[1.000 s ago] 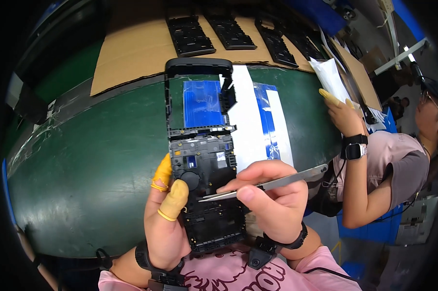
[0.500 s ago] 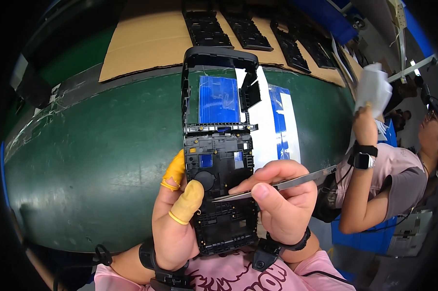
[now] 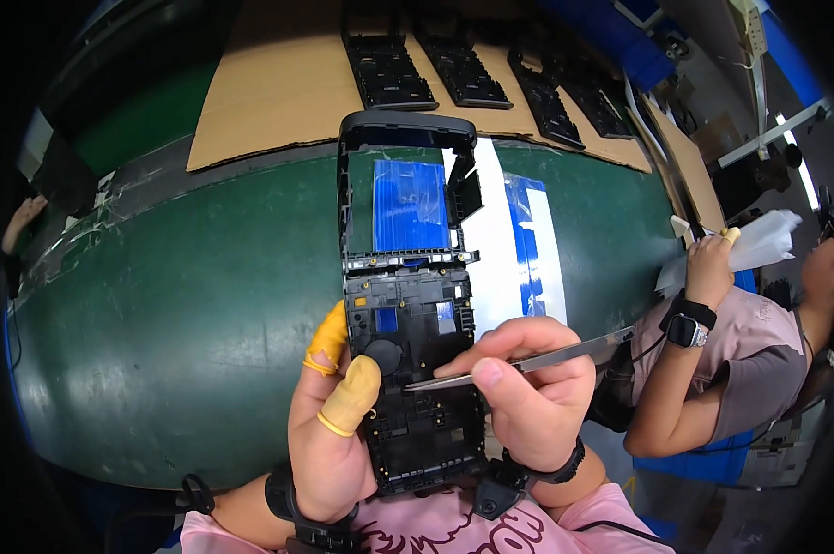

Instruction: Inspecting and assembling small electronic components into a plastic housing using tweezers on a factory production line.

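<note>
My left hand (image 3: 329, 434) grips the left side of a long black plastic housing (image 3: 408, 355), its thumb and a finger covered by yellow finger cots. The housing is held up over the bench, with an open frame at its far end and small brass-coloured inserts across its face. Metal tweezers (image 3: 565, 355) are pinched between the thumb and fingers of my right hand (image 3: 537, 397). Their tips lie over the middle of the housing, close to a round black disc (image 3: 381, 356); whether they hold anything is too small to tell.
The green bench top (image 3: 158, 314) carries a blue sheet (image 3: 410, 205) and a white sheet with blue strips (image 3: 528, 240). Beyond, several similar black housings (image 3: 389, 72) lie on cardboard (image 3: 260, 102). At right, a co-worker's hand (image 3: 710, 268) holds a translucent bag (image 3: 759, 245).
The housing sits slightly lower and further left in view, with both hands. My tweezers stay over its middle. The co-worker's hand and bag have come down.
</note>
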`<control>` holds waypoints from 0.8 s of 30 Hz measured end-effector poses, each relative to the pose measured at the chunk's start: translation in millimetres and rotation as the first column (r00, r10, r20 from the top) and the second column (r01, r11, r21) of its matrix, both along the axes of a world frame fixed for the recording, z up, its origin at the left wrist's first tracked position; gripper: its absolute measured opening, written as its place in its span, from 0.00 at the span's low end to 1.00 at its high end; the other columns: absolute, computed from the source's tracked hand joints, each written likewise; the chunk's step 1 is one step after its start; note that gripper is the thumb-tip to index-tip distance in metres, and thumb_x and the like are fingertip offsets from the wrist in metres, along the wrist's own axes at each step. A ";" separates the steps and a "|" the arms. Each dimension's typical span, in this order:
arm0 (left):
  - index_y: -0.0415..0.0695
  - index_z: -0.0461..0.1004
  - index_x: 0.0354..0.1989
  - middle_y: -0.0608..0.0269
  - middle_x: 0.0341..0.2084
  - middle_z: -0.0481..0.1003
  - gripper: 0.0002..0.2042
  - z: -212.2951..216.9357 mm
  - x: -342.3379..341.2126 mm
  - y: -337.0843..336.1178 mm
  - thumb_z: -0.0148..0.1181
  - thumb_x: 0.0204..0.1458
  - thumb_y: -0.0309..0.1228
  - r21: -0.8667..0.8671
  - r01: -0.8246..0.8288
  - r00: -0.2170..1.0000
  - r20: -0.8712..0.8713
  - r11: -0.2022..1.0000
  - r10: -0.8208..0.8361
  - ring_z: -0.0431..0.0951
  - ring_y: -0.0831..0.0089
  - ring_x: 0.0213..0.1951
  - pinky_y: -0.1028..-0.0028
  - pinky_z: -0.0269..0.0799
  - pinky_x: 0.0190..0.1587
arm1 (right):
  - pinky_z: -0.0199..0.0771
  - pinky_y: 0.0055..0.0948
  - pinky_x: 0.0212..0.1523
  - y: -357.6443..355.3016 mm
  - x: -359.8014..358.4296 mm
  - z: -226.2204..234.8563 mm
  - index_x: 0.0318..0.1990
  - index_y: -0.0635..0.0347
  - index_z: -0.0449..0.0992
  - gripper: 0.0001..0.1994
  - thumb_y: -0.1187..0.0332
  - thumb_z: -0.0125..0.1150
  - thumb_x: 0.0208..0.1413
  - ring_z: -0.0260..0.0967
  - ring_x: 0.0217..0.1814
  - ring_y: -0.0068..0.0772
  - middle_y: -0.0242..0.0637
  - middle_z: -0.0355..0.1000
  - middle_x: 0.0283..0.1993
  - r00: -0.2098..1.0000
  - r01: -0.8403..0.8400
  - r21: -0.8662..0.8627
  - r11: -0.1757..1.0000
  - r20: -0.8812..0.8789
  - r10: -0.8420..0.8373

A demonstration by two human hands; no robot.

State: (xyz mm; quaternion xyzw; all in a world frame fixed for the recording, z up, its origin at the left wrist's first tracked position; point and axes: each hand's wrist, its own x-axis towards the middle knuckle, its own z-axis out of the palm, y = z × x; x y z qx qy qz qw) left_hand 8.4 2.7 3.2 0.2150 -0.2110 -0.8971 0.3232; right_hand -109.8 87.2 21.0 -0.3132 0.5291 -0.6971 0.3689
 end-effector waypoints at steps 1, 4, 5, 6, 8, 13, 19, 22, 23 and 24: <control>0.40 0.52 0.57 0.57 0.49 0.63 0.23 3.3 1.6 -1.5 0.48 0.53 0.30 -0.009 -0.003 1.000 -0.007 1.000 0.003 0.66 0.71 0.48 0.72 0.63 0.50 | 0.71 0.23 0.38 -0.7 0.1 3.8 0.40 0.71 0.65 0.10 0.81 0.52 0.49 0.71 0.36 0.29 0.46 0.71 0.33 0.998 0.010 -0.053 0.999 0.068 -0.007; 0.40 0.53 0.57 0.56 0.48 0.64 0.24 4.3 -0.2 -2.4 0.49 0.50 0.26 -0.012 -0.017 1.000 0.013 1.000 0.017 0.68 0.70 0.47 0.70 0.64 0.50 | 0.69 0.20 0.32 1.2 -4.4 4.5 0.40 0.69 0.64 0.10 0.79 0.52 0.49 0.70 0.33 0.28 0.48 0.71 0.32 0.977 0.090 -0.146 0.985 0.207 -0.058; 0.40 0.55 0.56 0.56 0.48 0.65 0.24 8.6 -0.6 -1.1 0.50 0.48 0.26 -0.034 -0.021 0.999 0.029 0.999 0.022 0.69 0.68 0.47 0.69 0.65 0.49 | 0.67 0.18 0.29 4.4 -5.1 7.8 0.40 0.68 0.64 0.10 0.78 0.52 0.49 0.69 0.29 0.26 0.50 0.72 0.31 0.955 0.163 -0.176 0.971 0.276 -0.110; 0.40 0.55 0.56 0.56 0.47 0.65 0.27 6.9 1.0 -1.5 0.51 0.44 0.22 -0.059 -0.004 0.998 0.067 0.998 0.008 0.69 0.68 0.46 0.69 0.66 0.48 | 0.60 0.15 0.23 10.7 -8.3 5.4 0.39 0.66 0.64 0.10 0.75 0.54 0.48 0.64 0.23 0.21 0.51 0.72 0.29 0.962 0.204 -0.152 0.967 0.216 -0.169; 0.38 0.53 0.57 0.57 0.48 0.64 0.29 8.7 8.2 -5.2 0.52 0.42 0.17 -0.052 0.094 0.989 0.116 0.994 -0.088 0.68 0.69 0.47 0.70 0.65 0.48 | 0.58 0.15 0.22 24.2 -11.8 8.8 0.38 0.65 0.64 0.10 0.75 0.54 0.47 0.60 0.20 0.19 0.51 0.72 0.28 0.945 0.290 -0.119 0.949 0.193 -0.265; 0.36 0.57 0.53 0.56 0.42 0.69 0.27 13.8 46.7 -37.9 0.52 0.39 0.16 -0.336 -0.021 0.970 0.223 0.942 0.101 0.73 0.67 0.40 0.71 0.70 0.43 | 0.64 0.15 0.25 69.3 -25.3 -10.4 0.36 0.67 0.66 0.10 0.76 0.56 0.46 0.65 0.23 0.21 0.43 0.71 0.27 0.914 0.399 -0.194 0.896 0.161 -0.372; 0.38 0.60 0.46 0.57 0.32 0.71 0.17 34.1 21.1 -230.3 0.47 0.44 0.19 -0.541 -0.070 0.932 0.264 0.838 0.249 0.72 0.71 0.28 0.74 0.71 0.37 | 0.60 0.16 0.24 95.5 -23.5 -5.7 0.37 0.66 0.67 0.08 0.79 0.53 0.47 0.61 0.24 0.20 0.34 0.67 0.27 0.841 0.532 -0.089 0.842 0.169 -0.514; 0.36 0.64 0.42 0.53 0.33 0.70 0.16 -23.5 48.3 -389.1 0.51 0.42 0.22 -0.821 -0.036 0.714 0.378 0.570 0.589 0.72 0.63 0.33 0.66 0.70 0.41 | 0.59 0.15 0.23 97.5 -23.4 -0.1 0.36 0.66 0.67 0.08 0.80 0.52 0.47 0.61 0.23 0.19 0.34 0.67 0.26 0.865 0.491 -0.091 0.866 0.164 -0.473; 0.35 0.66 0.41 0.51 0.34 0.70 0.15 -48.6 57.8 -427.7 0.52 0.41 0.23 -0.886 0.008 0.485 0.408 0.463 0.773 0.72 0.60 0.36 0.64 0.68 0.42 | 0.59 0.14 0.23 98.8 -25.7 1.3 0.36 0.66 0.67 0.08 0.81 0.52 0.47 0.61 0.23 0.19 0.34 0.67 0.26 0.888 0.442 -0.080 0.893 0.181 -0.423; 0.35 0.66 0.40 0.48 0.35 0.69 0.15 -33.5 28.8 -420.2 0.53 0.40 0.25 -0.876 0.210 0.172 0.469 0.434 0.866 0.71 0.57 0.39 0.63 0.67 0.44 | 0.59 0.14 0.23 100.3 -28.3 1.8 0.36 0.66 0.67 0.08 0.81 0.52 0.47 0.61 0.23 0.19 0.34 0.67 0.26 0.858 0.502 -0.100 0.859 0.182 -0.480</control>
